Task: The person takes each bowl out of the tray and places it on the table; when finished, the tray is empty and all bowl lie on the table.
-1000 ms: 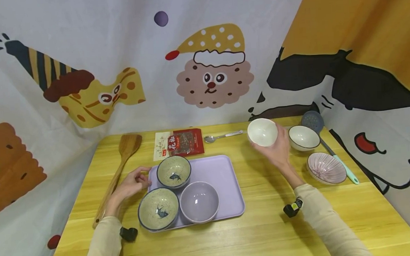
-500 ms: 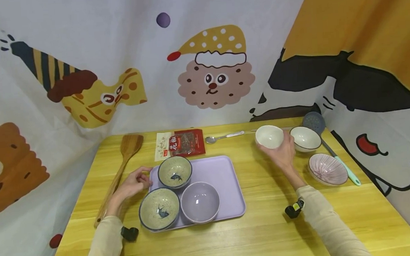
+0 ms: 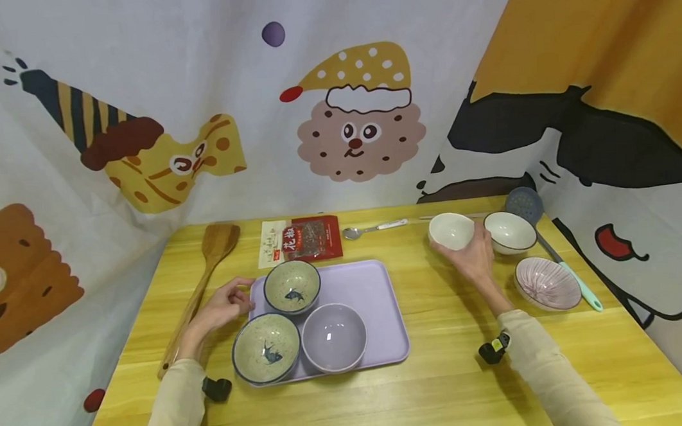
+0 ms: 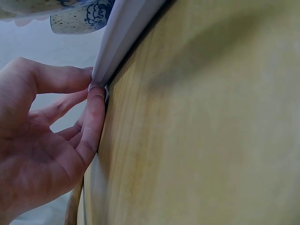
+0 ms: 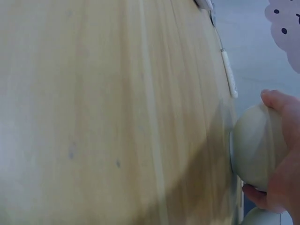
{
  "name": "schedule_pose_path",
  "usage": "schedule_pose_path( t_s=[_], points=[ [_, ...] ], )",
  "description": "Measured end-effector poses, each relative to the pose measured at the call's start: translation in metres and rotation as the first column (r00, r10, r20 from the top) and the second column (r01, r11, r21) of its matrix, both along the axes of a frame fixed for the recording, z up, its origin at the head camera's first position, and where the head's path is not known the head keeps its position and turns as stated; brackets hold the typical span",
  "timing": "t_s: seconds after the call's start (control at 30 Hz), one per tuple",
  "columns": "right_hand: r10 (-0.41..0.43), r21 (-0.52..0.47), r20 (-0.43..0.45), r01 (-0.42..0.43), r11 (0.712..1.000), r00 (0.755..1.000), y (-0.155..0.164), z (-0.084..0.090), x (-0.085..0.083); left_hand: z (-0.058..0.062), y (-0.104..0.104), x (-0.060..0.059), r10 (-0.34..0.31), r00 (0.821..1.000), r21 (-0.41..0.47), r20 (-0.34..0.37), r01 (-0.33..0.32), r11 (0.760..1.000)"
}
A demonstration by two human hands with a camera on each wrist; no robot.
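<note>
My right hand [image 3: 474,256] grips a small white bowl [image 3: 450,232] by its side at the back right of the table. In the right wrist view that bowl [image 5: 254,147] is seen from the side, its base right at the tabletop. My left hand [image 3: 221,307] pinches the left edge of a lilac tray [image 3: 376,314]; thumb and finger meet at the tray's rim [image 4: 99,77] in the left wrist view. On the tray sit two speckled bowls with blue fish, a smaller one [image 3: 287,281] behind a larger one [image 3: 261,341], and a plain lavender bowl [image 3: 335,339].
Right of the held bowl stand a dark-rimmed white bowl [image 3: 510,231] and a pink-striped bowl [image 3: 546,283], beside a skimmer [image 3: 524,205] with a mint handle. A wooden spatula [image 3: 218,242], a spice packet [image 3: 310,237] and a spoon [image 3: 353,233] lie toward the back.
My right hand has brought the white bowl down and slightly right, toward the dark-rimmed white bowl. The left hand stays at the tray's edge.
</note>
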State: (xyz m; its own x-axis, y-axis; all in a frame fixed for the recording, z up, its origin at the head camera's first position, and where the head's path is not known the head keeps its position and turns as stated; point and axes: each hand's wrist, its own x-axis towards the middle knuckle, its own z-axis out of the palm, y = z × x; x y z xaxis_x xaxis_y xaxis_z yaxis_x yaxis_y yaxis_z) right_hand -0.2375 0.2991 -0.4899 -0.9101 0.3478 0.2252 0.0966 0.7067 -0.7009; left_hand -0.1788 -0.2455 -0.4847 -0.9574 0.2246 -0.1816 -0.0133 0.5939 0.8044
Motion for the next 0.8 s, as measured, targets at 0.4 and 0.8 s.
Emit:
schedule_pose_path(
  t_s=[0.4, 0.8],
  points=[
    [0.091, 0.179, -0.114, -0.070, 0.981, 0.989, -0.005, 0.021, 0.002, 0.001, 0.000, 0.001, -0.005, 1.000, 0.005, -0.010, 0.005, 1.000],
    [0.270, 0.149, -0.118, -0.252, 0.956, 0.955, -0.041, 0.062, 0.032, -0.001, 0.000, 0.000, -0.005, 1.000, -0.001, -0.018, 0.005, 1.000]
  ],
)
